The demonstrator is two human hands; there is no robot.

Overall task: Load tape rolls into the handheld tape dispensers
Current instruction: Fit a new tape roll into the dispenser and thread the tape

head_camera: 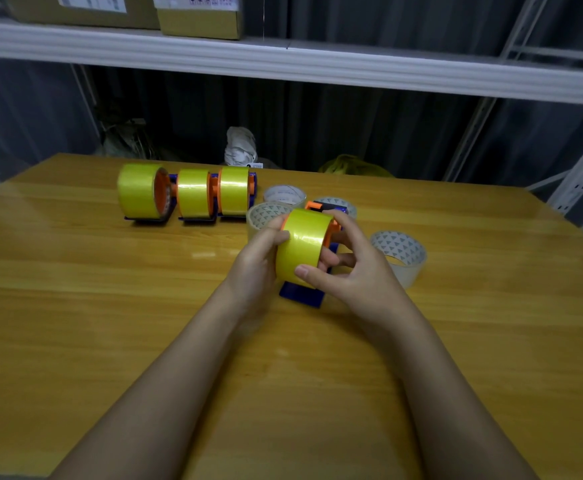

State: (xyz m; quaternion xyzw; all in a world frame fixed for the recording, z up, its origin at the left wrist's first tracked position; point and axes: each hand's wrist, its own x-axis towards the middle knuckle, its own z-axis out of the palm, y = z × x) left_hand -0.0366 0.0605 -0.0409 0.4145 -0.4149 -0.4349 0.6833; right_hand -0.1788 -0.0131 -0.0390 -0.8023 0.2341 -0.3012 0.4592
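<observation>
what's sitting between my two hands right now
In the head view, a yellow tape roll on a blue dispenser lies between the left hand and right hand, both gripping it.

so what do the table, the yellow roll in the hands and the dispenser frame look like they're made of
Table: apparently wood or wood laminate, plank grain, glossy sheen.
Yellow roll, gripped by left hand and right hand: thin plastic film, shiny streaked reflections.
Dispenser frame: seemingly moulded blue plastic, smooth and matte, with orange parts.

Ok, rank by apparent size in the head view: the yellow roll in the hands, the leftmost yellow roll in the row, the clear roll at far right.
1. Held yellow roll, though nearest.
2-3. Leftmost yellow roll and clear roll: alike, unranked.
</observation>
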